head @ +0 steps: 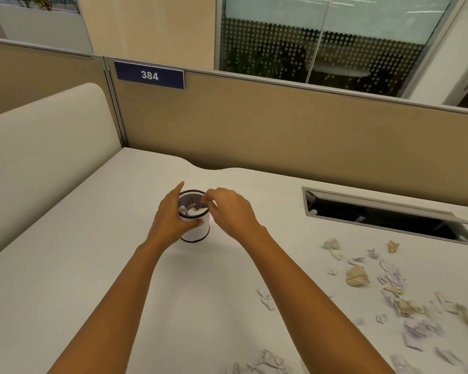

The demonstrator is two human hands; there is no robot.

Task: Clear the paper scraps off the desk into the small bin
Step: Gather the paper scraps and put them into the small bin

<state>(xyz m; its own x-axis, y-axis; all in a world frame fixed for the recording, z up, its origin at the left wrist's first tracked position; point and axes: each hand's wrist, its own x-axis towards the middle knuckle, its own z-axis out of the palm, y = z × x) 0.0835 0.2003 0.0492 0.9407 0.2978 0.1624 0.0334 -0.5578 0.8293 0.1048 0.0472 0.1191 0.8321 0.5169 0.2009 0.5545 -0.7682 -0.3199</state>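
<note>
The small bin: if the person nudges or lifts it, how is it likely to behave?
The small bin is a narrow, upright mesh cylinder, so it probably tips easily; the left hand steadies its side. Holding only paper scraps, it is likely light. Tipped over, its round wall would probably roll.

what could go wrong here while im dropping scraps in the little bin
The small bin is narrow and already holds paper, so scraps released by the right hand could miss or spill over. If the left hand loosens, it may tip. Many scraps lie near the open cable hatch and could fall in.

left hand (170, 220) steadies bin (196, 228); right hand (231, 211) over rim (scraps (395, 292) beside)
</note>
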